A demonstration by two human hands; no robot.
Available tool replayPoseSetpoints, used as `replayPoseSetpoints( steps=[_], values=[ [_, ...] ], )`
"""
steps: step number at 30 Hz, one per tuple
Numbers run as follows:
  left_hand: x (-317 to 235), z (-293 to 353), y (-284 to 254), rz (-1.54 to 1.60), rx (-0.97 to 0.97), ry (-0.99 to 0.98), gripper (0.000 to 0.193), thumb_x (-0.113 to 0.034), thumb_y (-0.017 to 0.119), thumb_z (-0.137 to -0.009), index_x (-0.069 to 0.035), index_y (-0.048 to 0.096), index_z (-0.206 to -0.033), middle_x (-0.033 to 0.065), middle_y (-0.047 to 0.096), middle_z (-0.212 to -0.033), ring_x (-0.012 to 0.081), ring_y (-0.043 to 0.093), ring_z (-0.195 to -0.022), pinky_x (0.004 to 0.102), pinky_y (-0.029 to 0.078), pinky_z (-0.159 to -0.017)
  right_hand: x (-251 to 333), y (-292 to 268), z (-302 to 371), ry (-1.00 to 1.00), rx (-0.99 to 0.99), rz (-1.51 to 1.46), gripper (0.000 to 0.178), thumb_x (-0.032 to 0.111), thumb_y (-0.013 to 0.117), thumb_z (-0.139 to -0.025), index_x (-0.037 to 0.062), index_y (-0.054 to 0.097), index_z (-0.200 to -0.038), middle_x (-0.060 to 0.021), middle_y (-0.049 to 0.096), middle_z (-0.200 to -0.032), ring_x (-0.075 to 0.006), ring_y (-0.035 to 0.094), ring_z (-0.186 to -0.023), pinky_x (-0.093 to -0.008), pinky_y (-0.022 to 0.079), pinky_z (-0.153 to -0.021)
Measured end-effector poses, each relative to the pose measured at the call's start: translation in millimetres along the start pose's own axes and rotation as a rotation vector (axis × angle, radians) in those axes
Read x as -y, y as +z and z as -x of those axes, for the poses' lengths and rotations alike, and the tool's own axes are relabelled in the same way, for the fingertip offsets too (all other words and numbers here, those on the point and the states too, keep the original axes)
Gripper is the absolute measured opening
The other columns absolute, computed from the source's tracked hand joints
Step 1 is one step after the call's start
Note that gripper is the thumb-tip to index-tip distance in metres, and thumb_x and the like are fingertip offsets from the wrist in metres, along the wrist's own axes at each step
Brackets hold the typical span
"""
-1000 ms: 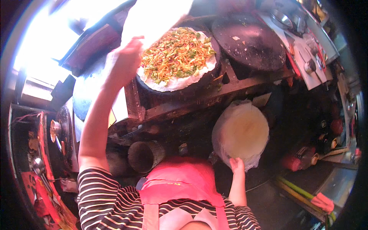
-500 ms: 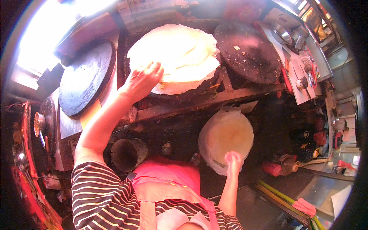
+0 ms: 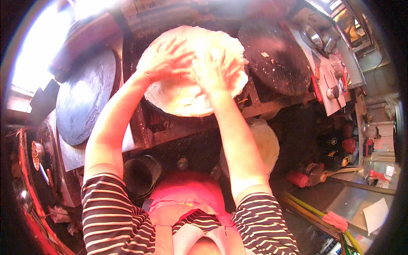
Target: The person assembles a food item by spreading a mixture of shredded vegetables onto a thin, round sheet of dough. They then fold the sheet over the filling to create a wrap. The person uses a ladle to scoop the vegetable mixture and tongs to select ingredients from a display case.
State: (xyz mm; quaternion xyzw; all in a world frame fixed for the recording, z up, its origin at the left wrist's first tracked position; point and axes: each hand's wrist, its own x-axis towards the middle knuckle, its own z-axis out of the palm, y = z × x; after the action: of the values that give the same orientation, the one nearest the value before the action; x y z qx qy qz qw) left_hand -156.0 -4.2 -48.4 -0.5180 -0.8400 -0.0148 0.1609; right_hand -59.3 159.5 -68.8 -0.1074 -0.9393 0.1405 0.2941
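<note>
A broad, pale, thin round flatbread (image 3: 174,100) with a ragged edge, overexposed in places, lies over a round dark surface at the middle of the bench. Both of my hands rest on top of it. My left hand (image 3: 172,59) lies on its left half, fingers stretched and apart. Just to the right of the middle, my right hand (image 3: 212,70) presses with its palm down and fingers spread. Whether the bread is one sheet or several cannot be made out. Behind my right forearm, a round pale stack in clear plastic (image 3: 267,142) shows in part.
A round black griddle plate (image 3: 87,97) stands to the left. On the right, another dark griddle (image 3: 276,59) carries pale crumbs. Beyond it, a board (image 3: 333,97) holds tools and a metal bowl (image 3: 312,36). A metal bucket (image 3: 142,174) stands below the bench.
My right hand has come up from the plastic-covered stack onto the flatbread. My left hand has slid farther over it. The bread's near edge has shifted toward me.
</note>
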Motion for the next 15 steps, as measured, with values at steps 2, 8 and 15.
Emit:
replayPoseSetpoints(
  steps=[2,8,15],
  values=[
    [0,5,20,0.062,0.033,-0.049,0.069,-0.066,0.046,-0.084,-0.034,0.037,-0.143,0.0097,0.024,-0.154,0.0348,0.018,-0.142,0.0601,0.009,-0.111,0,22,8,0.103,0.158,0.035,0.063,0.053,0.048,-0.087,0.0262,0.036,-0.143,-0.0213,0.018,-0.152,-0.0533,0.011,-0.136,-0.0743,0.006,-0.102],
    [1,9,30,0.129,0.016,-0.081,0.068,-0.066,0.048,-0.083,-0.034,0.038,-0.143,0.0104,0.024,-0.154,0.0370,0.017,-0.142,0.0636,0.008,-0.109,-12,30,14,0.136,0.260,0.179,0.064,0.055,0.044,-0.089,0.0310,0.029,-0.146,-0.0203,0.016,-0.153,-0.0532,0.003,-0.138,-0.0719,0.001,-0.104],
    [-6,8,25,0.176,0.014,-0.128,0.065,-0.062,0.052,-0.083,-0.034,0.041,-0.141,0.0101,0.025,-0.152,0.0374,0.020,-0.140,0.0629,0.011,-0.108,-11,22,9,0.064,0.229,0.190,0.066,0.056,0.046,-0.088,0.0283,0.030,-0.146,-0.0213,0.019,-0.151,-0.0556,0.008,-0.136,-0.0736,0.004,-0.103]
  ],
)
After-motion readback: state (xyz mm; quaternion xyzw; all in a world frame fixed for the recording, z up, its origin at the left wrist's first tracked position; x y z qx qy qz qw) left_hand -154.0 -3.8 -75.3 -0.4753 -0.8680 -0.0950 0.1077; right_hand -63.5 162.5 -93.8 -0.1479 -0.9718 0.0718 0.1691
